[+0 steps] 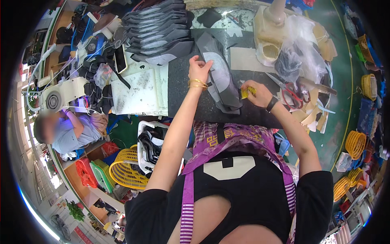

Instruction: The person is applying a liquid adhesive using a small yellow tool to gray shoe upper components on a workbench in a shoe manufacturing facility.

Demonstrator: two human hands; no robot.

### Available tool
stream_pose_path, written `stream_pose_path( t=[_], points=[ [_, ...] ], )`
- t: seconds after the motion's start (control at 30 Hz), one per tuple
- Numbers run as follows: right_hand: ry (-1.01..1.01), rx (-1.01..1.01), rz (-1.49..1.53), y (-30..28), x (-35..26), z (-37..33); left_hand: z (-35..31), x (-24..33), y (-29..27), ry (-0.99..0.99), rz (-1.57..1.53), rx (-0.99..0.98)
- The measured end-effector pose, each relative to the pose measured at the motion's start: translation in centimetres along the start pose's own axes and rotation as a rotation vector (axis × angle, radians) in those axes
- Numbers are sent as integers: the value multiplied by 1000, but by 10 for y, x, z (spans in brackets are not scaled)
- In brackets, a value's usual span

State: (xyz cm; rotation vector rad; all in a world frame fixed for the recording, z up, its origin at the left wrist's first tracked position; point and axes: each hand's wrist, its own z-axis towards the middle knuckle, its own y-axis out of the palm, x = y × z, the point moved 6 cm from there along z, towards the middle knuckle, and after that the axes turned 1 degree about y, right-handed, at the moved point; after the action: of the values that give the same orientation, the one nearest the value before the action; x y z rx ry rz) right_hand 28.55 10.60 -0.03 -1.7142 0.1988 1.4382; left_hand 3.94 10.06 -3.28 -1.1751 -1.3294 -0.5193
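A stack of long, curved grey-and-black padded pieces (221, 75) lies on the dark mat (183, 107) in front of me. My left hand (199, 70), with bracelets at the wrist, is at the left edge of these pieces. Its fingers are curled in, and its thumb tip rests by the grey top surface. Whether something thin sits between those fingertips cannot be made out. Beside the lower right side of the pieces, my right hand (258, 94) grips a small yellow object (247, 92), mostly covered by the fingers. A dark band circles that wrist.
More such pieces (158, 34) are piled at the back left. Red-handled scissors (293, 97) lie right of my right hand, near plastic bags (298, 49) and a beige container (264, 36). A phone (120, 59) and white board (136, 91) are left. Another person (77, 132) sits far left.
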Motion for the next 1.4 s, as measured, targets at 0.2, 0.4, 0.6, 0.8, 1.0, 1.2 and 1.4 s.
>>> stream_pose_path(
  t=[0.2,0.4,0.6,0.8,1.0,1.2,1.4],
  points=[
    [264,280,254,-26,-40,21,19,-13,-15,-157,-18,-38],
    [120,159,-75,25,-17,19,20,27,-10,190,308,108],
    [189,313,-4,-13,-55,108,17,4,-3,-181,-211,-245],
    [-11,159,32,-15,-63,106,-1,6,2,-189,-323,-429],
    [116,-408,-266,5,-24,102,-79,71,-25,649,-115,-326],
    [215,-518,-393,9,-48,114,-102,5,-44,27,-647,-245],
    [285,-465,-342,3,-58,104,-19,-65,-167,-160,-1097,302]
  ],
)
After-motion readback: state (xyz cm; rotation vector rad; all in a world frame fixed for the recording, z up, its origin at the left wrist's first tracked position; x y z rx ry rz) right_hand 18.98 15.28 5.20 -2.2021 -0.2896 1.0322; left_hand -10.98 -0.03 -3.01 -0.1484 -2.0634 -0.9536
